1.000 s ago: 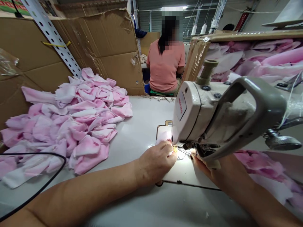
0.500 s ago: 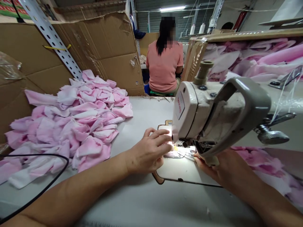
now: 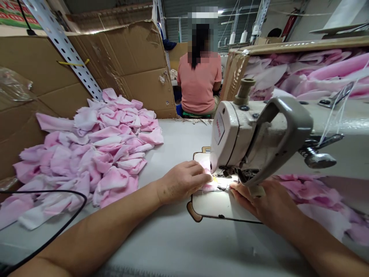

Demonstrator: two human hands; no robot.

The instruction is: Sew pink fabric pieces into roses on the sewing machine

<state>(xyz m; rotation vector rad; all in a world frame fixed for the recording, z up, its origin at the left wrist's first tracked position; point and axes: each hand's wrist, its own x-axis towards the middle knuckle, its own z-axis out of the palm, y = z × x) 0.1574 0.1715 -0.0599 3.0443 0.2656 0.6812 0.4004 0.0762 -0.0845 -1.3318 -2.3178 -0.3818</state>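
Under the head of a white sewing machine (image 3: pixel 227 123), a pale pink fabric piece (image 3: pixel 208 187) lies in the bright lamp light. My left hand (image 3: pixel 183 181) is left of the needle area, its fingers drawn together and closed on that fabric. From the right, my right hand (image 3: pixel 266 198) reaches in, partly covered by the machine's grey curved guard (image 3: pixel 300 119). Its thumb and fingertips pinch near the needle plate; what is between them is too small and glared to make out. The needle itself is hard to see.
A heap of pink-and-white fabric pieces (image 3: pixel 95 150) fills the table's left side against cardboard (image 3: pixel 138 61). More pink fabric (image 3: pixel 314 200) lies behind my right arm, and a full carton (image 3: pixel 236 73) stands beyond. A black cable (image 3: pixel 72 192) crosses at left. A person (image 3: pixel 198 84) sits ahead.
My left fingers, spread and raised before, have come down and closed together on the fabric. My right fingertips have shifted slightly left. The camera view has moved a little.
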